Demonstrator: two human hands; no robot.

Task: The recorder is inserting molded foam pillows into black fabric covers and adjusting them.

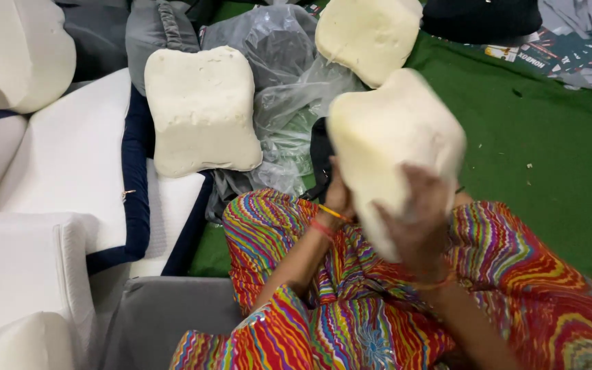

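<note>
I hold a cream foam pillow core upright over my lap with both hands. My right hand is spread across its near lower face and is blurred by motion. My left hand grips its lower left edge from behind, mostly hidden by the foam. Bangles circle both wrists. My legs in bright rainbow-striped cloth lie under the foam.
Two more cream foam cores lie ahead, one on white covers with navy trim, one at the top. Crumpled clear plastic bags sit between them. Green mat on the right, grey cover at bottom left.
</note>
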